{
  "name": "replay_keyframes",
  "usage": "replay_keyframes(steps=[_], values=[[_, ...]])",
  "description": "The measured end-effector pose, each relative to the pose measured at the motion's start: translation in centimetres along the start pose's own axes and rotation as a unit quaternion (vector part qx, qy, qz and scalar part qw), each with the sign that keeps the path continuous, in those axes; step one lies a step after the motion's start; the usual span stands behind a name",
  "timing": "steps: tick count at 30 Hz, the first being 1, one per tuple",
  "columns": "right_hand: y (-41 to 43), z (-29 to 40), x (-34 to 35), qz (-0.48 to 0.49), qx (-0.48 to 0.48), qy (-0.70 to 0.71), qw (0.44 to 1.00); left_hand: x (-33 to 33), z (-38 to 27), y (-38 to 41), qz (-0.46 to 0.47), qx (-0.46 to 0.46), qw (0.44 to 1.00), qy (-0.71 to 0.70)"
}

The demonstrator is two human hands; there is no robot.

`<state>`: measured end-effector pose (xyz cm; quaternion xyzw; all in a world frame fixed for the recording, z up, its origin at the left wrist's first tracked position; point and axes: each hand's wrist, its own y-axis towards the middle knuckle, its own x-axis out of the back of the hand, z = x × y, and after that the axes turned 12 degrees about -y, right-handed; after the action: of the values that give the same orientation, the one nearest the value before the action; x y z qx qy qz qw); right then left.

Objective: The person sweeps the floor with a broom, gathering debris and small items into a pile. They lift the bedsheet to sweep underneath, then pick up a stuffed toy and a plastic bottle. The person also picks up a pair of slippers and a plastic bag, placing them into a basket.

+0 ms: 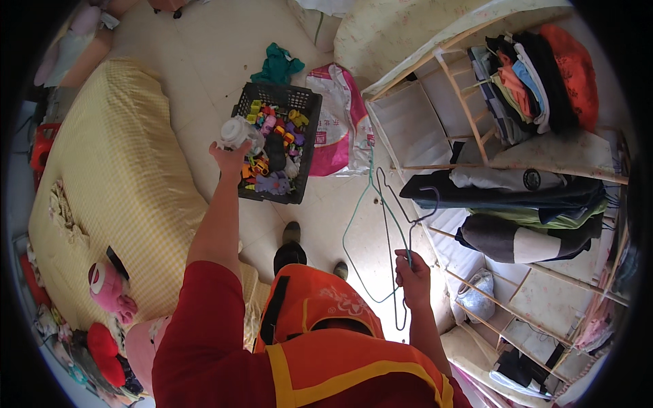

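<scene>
My left hand [230, 155] grips a clear plastic jar [239, 133] with a whitish lid, over the left side of a black plastic crate [312, 148]. Colourful small toys [275, 181] lie heaped in the crate. At the lower right, my right hand [414, 278] is closed around wire clothes hangers. One is a green hanger [349, 220]; a dark hanger [389, 229] crosses it, and a dark hook curves up above my fist. How many hangers there are is hard to tell where they overlap.
Beside the crate lie a white and pink plastic sack [334, 122] and a teal cloth [278, 64]. On the right stands a wooden-framed fabric wardrobe [464, 107] with folded clothes [530, 188]. A bed with a yellow checked sheet [127, 168] and a pink plush toy [109, 288] is at left.
</scene>
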<state>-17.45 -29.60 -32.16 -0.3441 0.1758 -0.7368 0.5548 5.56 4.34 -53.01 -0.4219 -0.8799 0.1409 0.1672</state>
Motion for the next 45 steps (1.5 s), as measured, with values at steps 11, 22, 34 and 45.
replay_keyframes(steps=[11, 22, 34, 45], values=[[-1.1, 2.3, 1.4, 0.066, 0.01, 0.085, 0.994, -7.7, -3.4, -15.3, 0.448, 0.072, 0.891, -0.036], [-3.5, -2.1, 9.5, -0.079, 0.087, 0.025, 0.993, -13.2, -10.2, -25.9, 0.53, 0.045, 0.815, -0.231], [-7.1, -5.2, 18.9, -0.066, 0.128, 0.027, 0.989, -8.5, -15.2, -37.4, 0.597, -0.262, 0.756, 0.055], [-5.5, -5.0, 16.7, -0.142, 0.334, -0.241, 0.9, -6.1, -15.4, -44.6, 0.638, -0.212, 0.728, 0.134]])
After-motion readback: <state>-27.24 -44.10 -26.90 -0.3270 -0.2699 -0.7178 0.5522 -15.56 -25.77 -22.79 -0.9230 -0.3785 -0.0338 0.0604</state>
